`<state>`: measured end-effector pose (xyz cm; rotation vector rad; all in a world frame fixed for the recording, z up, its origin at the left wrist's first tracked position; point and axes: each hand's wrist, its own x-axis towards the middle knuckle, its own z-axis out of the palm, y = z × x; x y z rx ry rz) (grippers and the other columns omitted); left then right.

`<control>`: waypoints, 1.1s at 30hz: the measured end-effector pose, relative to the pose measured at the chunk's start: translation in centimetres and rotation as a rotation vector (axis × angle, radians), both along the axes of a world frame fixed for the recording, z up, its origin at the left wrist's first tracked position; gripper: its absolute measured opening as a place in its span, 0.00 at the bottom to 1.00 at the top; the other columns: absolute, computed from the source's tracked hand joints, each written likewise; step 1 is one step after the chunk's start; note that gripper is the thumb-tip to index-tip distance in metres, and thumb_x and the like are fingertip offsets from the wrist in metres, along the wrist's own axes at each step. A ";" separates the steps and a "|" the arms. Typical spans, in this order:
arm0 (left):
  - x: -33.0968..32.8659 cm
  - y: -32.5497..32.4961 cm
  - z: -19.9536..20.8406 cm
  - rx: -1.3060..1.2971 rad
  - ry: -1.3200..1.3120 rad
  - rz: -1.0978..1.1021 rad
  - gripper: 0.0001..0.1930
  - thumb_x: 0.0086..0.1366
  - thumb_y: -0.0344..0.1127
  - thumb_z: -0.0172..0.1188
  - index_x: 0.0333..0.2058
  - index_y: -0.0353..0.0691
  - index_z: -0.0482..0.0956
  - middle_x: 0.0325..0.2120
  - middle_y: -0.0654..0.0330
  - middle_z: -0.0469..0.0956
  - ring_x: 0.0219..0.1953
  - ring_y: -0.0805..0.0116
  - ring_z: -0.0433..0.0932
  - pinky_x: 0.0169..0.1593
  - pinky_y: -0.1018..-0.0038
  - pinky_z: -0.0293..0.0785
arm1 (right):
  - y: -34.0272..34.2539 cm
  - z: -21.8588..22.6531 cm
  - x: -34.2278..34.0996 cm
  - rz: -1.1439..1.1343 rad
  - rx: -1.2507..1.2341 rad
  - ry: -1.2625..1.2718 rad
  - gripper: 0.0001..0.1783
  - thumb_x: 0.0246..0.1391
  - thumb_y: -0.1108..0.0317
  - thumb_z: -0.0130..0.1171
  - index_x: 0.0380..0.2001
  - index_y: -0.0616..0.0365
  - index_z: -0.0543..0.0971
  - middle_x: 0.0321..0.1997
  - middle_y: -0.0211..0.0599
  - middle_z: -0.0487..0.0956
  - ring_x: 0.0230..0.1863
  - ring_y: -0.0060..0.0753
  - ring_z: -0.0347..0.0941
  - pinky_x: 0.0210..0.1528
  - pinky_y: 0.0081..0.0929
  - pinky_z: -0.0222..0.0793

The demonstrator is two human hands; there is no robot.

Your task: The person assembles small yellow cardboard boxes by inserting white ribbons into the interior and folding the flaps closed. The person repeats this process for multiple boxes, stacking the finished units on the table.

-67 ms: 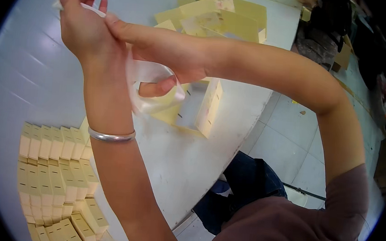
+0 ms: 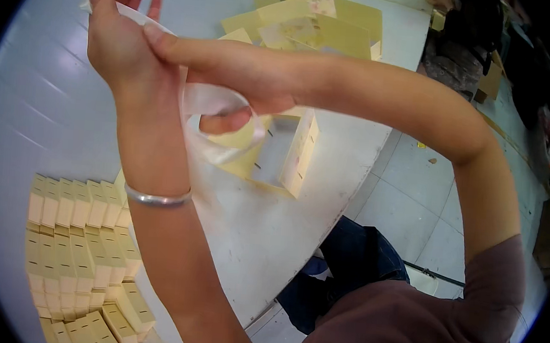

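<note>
The white ribbon [image 2: 211, 97] was held above the desk [image 2: 239, 233], partly in front of a cream box [image 2: 299, 157]; it was clasped beneath the thumb in the left hand's [image 2: 121, 43] grip. Fingers of the right hand [image 2: 234, 76] were framed by its loop, though that grip could not be told. It was judged light, soft and slippery, best pinched flat near an end.

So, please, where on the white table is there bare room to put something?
The white table looks bare below the open box, between the left forearm and the table's near edge. It is crowded at the far end, with yellow boxes; cream boxes fill the picture's lower left.
</note>
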<state>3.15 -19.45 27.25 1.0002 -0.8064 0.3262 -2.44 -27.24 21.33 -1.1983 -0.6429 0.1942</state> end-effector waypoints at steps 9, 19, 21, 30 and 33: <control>-0.6 7.6 -12.1 0.819 0.031 0.071 0.17 0.59 0.34 0.53 0.47 0.34 0.70 0.39 0.59 0.73 0.38 0.73 0.70 0.40 0.77 0.68 | -8.0 -4.5 6.8 -0.663 -0.415 0.138 0.14 0.50 0.60 0.52 0.35 0.59 0.74 0.26 0.28 0.70 0.24 0.20 0.62 0.24 0.19 0.59; -8.3 8.4 -21.2 1.373 -0.391 0.274 0.21 0.48 0.43 0.63 0.36 0.35 0.71 0.35 0.53 0.70 0.38 0.54 0.69 0.39 0.66 0.68 | -2.8 -12.8 8.4 0.448 -1.937 -0.263 0.25 0.40 0.53 0.60 0.41 0.57 0.72 0.34 0.39 0.74 0.41 0.39 0.71 0.42 0.36 0.66; -7.6 8.0 -21.2 1.276 -0.464 0.313 0.24 0.48 0.42 0.64 0.39 0.34 0.69 0.39 0.52 0.68 0.41 0.51 0.68 0.42 0.66 0.67 | -1.3 -13.0 8.5 0.446 -2.005 -0.364 0.31 0.39 0.52 0.61 0.47 0.53 0.71 0.44 0.40 0.74 0.46 0.41 0.69 0.46 0.38 0.64; -2.4 9.0 -22.4 1.265 -0.732 0.107 0.18 0.52 0.40 0.58 0.40 0.38 0.74 0.42 0.53 0.70 0.44 0.55 0.68 0.45 0.65 0.66 | -6.7 -5.7 4.4 -0.299 -1.502 -0.169 0.25 0.47 0.57 0.54 0.50 0.51 0.68 0.50 0.37 0.69 0.48 0.40 0.67 0.48 0.36 0.62; -1.1 8.3 -21.7 1.337 -0.702 0.038 0.13 0.51 0.34 0.59 0.36 0.39 0.76 0.38 0.53 0.72 0.40 0.56 0.70 0.43 0.66 0.67 | -9.3 -6.2 0.7 -0.552 -1.218 -0.185 0.20 0.49 0.64 0.52 0.48 0.52 0.69 0.50 0.38 0.68 0.49 0.40 0.66 0.49 0.35 0.62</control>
